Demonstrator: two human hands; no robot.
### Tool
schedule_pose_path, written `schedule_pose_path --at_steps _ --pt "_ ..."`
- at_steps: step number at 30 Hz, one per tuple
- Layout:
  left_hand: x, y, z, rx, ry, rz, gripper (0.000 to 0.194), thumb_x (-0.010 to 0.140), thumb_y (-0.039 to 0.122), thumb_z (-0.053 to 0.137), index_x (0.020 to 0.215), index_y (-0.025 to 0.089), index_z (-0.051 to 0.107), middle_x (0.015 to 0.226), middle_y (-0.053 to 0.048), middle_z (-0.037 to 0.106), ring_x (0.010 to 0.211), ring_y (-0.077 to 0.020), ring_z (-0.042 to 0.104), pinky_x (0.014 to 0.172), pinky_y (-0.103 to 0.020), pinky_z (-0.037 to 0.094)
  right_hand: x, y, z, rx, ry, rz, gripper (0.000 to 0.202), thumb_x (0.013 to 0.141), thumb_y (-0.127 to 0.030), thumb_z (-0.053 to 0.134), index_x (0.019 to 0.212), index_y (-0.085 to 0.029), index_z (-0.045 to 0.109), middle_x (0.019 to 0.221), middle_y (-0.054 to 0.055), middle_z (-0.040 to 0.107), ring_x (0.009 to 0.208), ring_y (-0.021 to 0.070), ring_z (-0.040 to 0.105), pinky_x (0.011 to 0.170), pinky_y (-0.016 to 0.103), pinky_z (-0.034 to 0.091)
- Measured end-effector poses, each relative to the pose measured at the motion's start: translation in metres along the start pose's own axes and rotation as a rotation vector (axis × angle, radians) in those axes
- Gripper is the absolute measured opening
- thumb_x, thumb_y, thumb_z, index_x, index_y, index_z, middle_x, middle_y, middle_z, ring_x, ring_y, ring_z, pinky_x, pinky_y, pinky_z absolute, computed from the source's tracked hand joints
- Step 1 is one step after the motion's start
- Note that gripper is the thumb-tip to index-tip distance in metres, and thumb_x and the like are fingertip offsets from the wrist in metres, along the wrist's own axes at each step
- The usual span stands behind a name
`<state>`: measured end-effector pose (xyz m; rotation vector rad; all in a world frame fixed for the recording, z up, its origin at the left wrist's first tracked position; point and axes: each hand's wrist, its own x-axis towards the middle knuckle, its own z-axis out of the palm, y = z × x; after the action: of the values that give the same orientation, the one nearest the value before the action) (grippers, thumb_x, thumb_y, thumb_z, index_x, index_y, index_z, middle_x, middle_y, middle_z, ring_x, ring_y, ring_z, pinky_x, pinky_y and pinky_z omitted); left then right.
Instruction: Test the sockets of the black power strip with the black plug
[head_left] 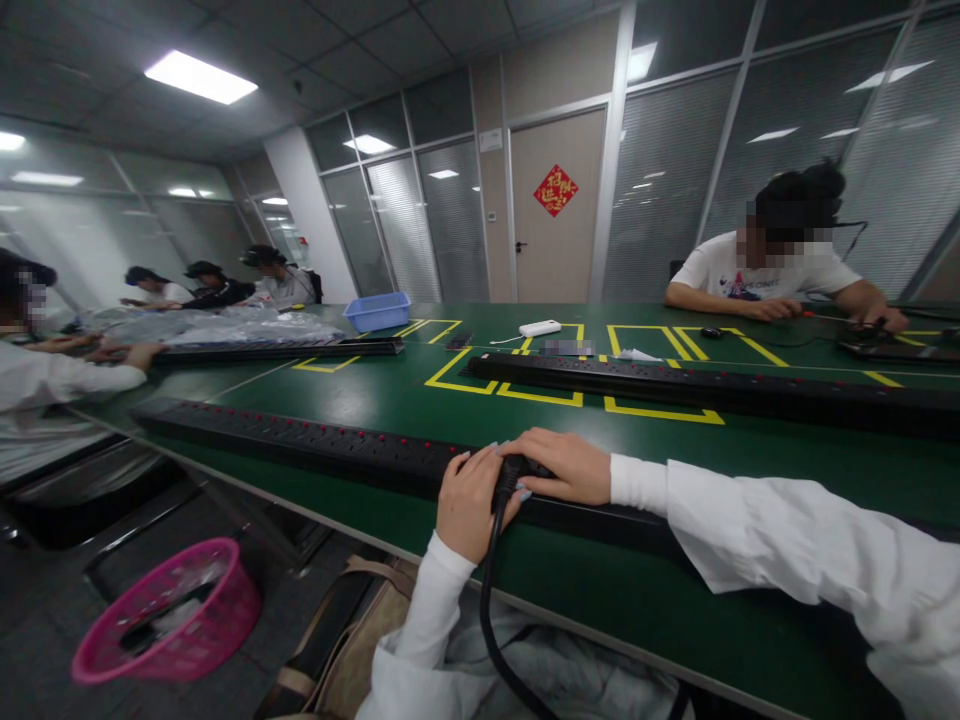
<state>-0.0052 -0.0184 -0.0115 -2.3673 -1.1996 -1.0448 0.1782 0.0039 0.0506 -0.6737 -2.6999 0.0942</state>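
A long black power strip [300, 437] with a row of sockets and small red dots lies along the near edge of the green table. My left hand [466, 508] is closed around a black power plug [511, 474] at the strip's top face. From the plug, a thick black cable [489, 600] hangs down over the table edge toward my lap. My right hand [566, 465] rests over the strip just right of the plug, fingers curled on it and fingertips touching the plug's top. Whether the plug is fully seated is hidden by my fingers.
A second black strip [675, 383] lies farther back. Yellow tape [664, 410] marks the table [375, 390]. A blue bin [377, 312], a white device [540, 328] and plastic bags [217, 328] lie beyond. A pink basket [240, 590] stands on the floor. Co-workers sit left and across.
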Motion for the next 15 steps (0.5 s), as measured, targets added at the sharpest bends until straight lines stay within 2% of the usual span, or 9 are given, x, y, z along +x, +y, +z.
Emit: schedule_pose_path --at_steps 15 --pt "-0.0007 0.0002 0.0004 -0.008 -0.011 -0.009 0.039 0.079 0.04 0.044 0.109 0.015 0.048 0.109 -0.009 0.058 0.107 -0.0211 0.049 0.09 -0.037 0.033 0.0003 -0.0011 -0.0003 0.002 0.005 0.001 0.038 0.085 -0.034 0.041 0.119 -0.017 0.039 0.103 0.01 0.051 0.095 0.0184 0.047 0.08 0.032 0.04"
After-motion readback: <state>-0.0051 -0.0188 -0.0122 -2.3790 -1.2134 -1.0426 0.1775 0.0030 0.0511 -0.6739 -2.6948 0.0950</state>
